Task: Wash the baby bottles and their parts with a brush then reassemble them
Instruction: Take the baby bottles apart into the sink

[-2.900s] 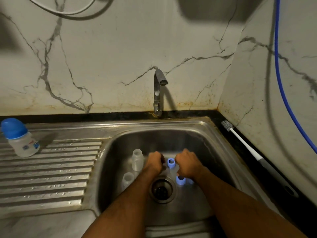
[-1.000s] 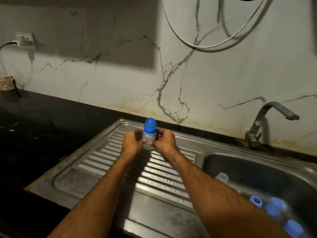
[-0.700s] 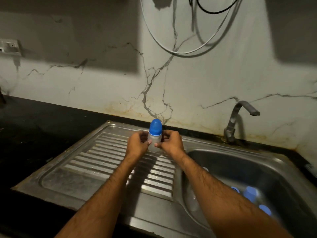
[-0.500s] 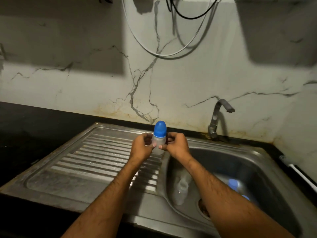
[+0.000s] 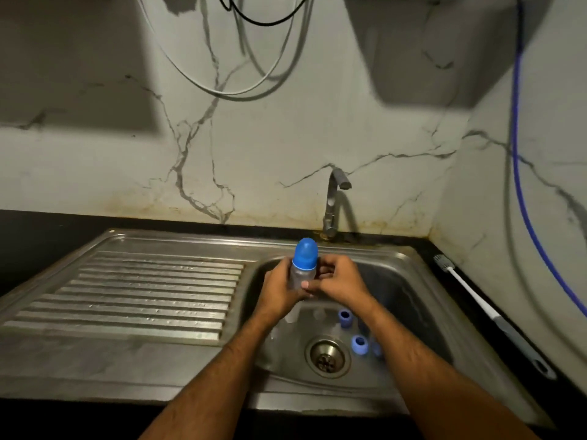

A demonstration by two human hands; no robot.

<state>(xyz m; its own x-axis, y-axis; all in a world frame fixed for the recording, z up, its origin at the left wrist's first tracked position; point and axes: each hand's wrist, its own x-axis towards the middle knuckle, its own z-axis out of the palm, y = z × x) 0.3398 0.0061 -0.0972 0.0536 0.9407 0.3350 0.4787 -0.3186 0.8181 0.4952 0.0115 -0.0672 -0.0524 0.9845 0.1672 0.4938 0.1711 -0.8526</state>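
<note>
Baby bottle [image 5: 303, 274], clear-bodied with a blue domed cap [image 5: 305, 253], stands upright at the centre of the frame, held in the air over the far left part of the sink basin [image 5: 413, 300]. Both hands are clamped on it. The left hand [image 5: 279, 289] wraps the clear body from the left, fingers curled round it with a fingertip showing on the front. The right hand [image 5: 338, 281] closes in from the right, fingers bent toward the body just under the blue collar; how firmly it bears on the bottle cannot be told. One hand steadying the body while the other sits near the collar looks to me like the grip for twisting the top off, and holding it above the basin would let any drips or loose parts fall where the others already lie.

Lower in the frame, on the basin floor near the drain [image 5: 328, 357], sit small blue rings [image 5: 344, 317], one beside another [image 5: 359, 344], with pale clear pieces partly hidden under the left wrist. They seem to be parts of bottles already taken apart and waiting for washing. The bottle brush [image 5: 476, 300] lies untouched along the dark counter at the right edge, bristles toward the wall, within easy reach of the right hand. The tap [image 5: 333, 201] stands behind the basin, above centre; no water is seen running. The ribbed draining board [image 5: 152, 290] fills the left.
</note>
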